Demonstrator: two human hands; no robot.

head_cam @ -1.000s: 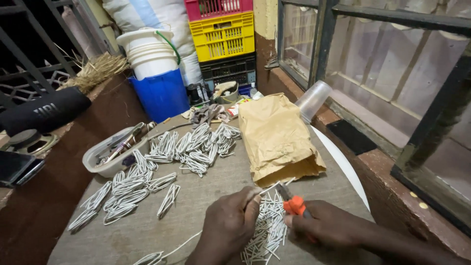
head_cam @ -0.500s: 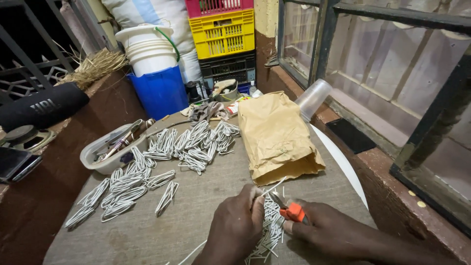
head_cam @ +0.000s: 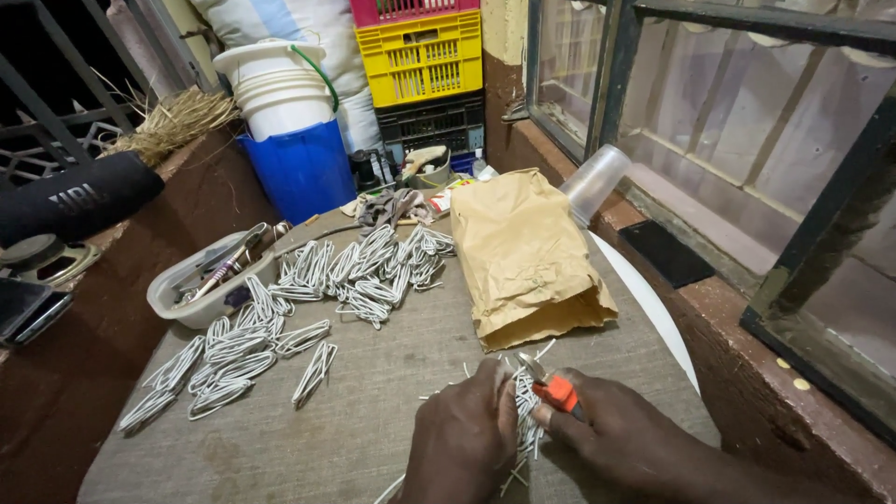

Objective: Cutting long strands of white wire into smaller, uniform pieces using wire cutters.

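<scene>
My right hand [head_cam: 621,439] grips orange-handled pliers [head_cam: 557,390] at the near edge of the round table [head_cam: 373,401]. Their metal jaws point up-left into a heap of short white wire pieces [head_cam: 525,420]. My left hand [head_cam: 462,439] rests beside the pliers with its fingers pinched on white wire at that heap. A long white strand trails off from under my left hand toward the bottom edge. Several bent white wire loops [head_cam: 243,350] lie in bundles at the left, and more wire loops [head_cam: 373,266] are piled at the table's middle back.
A crumpled brown paper bag [head_cam: 523,252] lies right of centre, with a clear plastic cup [head_cam: 597,182] behind it. A white tub of tools [head_cam: 201,285] sits at left. Stacked buckets [head_cam: 280,103], crates [head_cam: 420,61], a black speaker [head_cam: 70,196] and a window frame [head_cam: 803,261] surround the table.
Both hands have stayed at the wire heap with small shifts; the pliers moved slightly left toward my left hand. The view dipped a little.
</scene>
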